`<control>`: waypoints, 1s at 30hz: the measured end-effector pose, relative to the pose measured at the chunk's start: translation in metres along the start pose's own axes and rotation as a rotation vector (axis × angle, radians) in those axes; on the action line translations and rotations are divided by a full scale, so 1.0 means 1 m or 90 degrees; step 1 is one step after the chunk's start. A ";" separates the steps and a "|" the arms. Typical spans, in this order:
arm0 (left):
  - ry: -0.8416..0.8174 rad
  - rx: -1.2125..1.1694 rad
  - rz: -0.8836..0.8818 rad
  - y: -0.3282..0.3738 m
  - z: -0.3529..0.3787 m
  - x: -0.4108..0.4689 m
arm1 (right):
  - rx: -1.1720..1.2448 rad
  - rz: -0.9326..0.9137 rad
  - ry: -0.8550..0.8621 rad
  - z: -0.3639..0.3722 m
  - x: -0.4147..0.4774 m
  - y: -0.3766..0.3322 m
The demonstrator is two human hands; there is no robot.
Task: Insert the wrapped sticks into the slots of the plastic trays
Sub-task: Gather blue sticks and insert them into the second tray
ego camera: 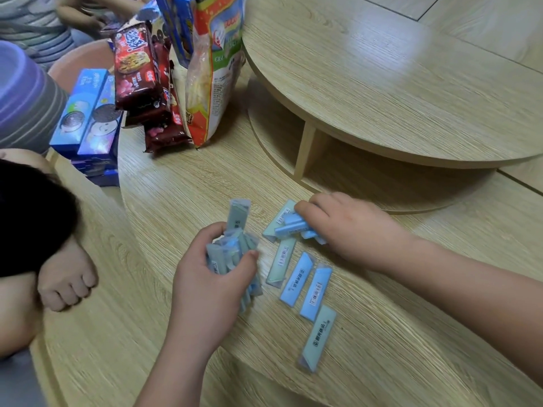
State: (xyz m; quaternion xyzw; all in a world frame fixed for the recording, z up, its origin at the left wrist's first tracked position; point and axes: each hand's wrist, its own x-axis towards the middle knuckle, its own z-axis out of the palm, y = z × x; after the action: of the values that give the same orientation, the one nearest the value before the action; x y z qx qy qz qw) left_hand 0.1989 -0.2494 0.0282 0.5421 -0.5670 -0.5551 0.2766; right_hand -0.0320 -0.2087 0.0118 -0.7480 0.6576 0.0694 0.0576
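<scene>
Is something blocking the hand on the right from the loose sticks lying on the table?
Nothing visible does. The right hand grips some blue sticks, and the loose sticks lie uncovered on the table right beside it.

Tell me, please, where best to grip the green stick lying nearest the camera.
Pinch the green stick across its two long edges, near the middle, coming straight down from above. It lies flat on the table with bare wood along both long sides, so fingers should fit there.
</scene>
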 end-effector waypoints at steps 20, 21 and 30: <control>0.006 -0.009 -0.008 0.000 -0.005 -0.002 | 0.028 0.068 0.043 -0.006 -0.002 0.009; 0.007 -0.008 -0.008 -0.001 -0.005 -0.002 | 0.056 0.066 0.051 -0.007 -0.003 0.010; 0.032 0.000 -0.022 -0.005 -0.020 -0.012 | 0.057 -0.214 0.024 -0.029 0.001 -0.030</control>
State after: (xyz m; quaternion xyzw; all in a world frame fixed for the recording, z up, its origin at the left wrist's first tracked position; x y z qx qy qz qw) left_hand 0.2218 -0.2442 0.0316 0.5658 -0.5504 -0.5457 0.2813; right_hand -0.0018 -0.2106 0.0397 -0.8453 0.5265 0.0158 0.0894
